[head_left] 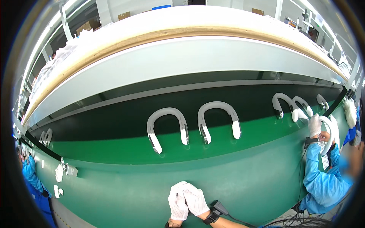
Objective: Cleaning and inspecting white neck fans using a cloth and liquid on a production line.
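Note:
My left hand and my right hand, both in white gloves, are pressed together over the near green tabletop. Their fingers are curled against each other, and no object shows in them. Past them, on the darker green belt, lie two white U-shaped neck devices, one at the left and one at the right. Both have their shiny-sided ends toward me. Neither hand touches them.
At the right, a co-worker in blue holds another U-shaped device. More such devices lie on the belt nearby. A small box and white gloves sit at left. A wood-edged shelf spans the back.

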The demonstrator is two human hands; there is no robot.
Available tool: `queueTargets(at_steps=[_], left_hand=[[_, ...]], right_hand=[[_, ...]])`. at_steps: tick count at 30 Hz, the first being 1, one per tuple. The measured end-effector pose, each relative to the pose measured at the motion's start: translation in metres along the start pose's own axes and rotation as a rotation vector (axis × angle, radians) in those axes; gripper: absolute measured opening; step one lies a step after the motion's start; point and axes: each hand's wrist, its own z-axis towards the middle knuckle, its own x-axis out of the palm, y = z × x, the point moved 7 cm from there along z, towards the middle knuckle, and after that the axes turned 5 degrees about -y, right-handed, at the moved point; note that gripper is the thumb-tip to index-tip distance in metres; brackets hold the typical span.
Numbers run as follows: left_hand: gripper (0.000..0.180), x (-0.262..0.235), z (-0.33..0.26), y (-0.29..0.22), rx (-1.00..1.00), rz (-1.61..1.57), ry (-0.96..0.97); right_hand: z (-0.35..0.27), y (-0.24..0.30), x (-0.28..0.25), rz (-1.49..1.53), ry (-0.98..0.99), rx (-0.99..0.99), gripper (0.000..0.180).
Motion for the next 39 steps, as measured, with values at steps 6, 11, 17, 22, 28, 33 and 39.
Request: queueTargets(at_steps=[6,11,17,22,28,33,39], left_hand=[[0.048,-0.011,0.006,-0.001,0.015,0.048,0.026],[0.045,-0.027,0.009,0.002,0.005,0.057,0.015],[0.040,-0.036,0.017,-0.012,-0.044,0.058,0.051],[0.040,-0.049,0.019,-0.013,-0.100,0.061,0.047],[0.041,-0.052,0.026,-0.020,-0.118,0.043,0.067],[0.036,-0.066,0.030,-0.007,-0.168,-0.007,-0.009],[0.035,-0.078,0.036,-0.004,-0.176,-0.011,-0.010]], right_hand=[[0.002,0.010,0.013,-0.003,0.015,-0.041,0.013],[0.000,0.017,0.028,-0.072,0.055,-0.082,0.015],[-0.002,0.016,0.042,-0.081,0.038,-0.039,0.017],[0.001,0.020,0.054,0.054,0.030,0.148,0.016],[0.003,0.019,0.066,0.171,-0.004,0.153,0.019],[0.009,0.023,0.074,0.286,-0.006,0.261,0.018],[0.008,0.025,0.088,0.211,-0.010,0.230,0.018]])
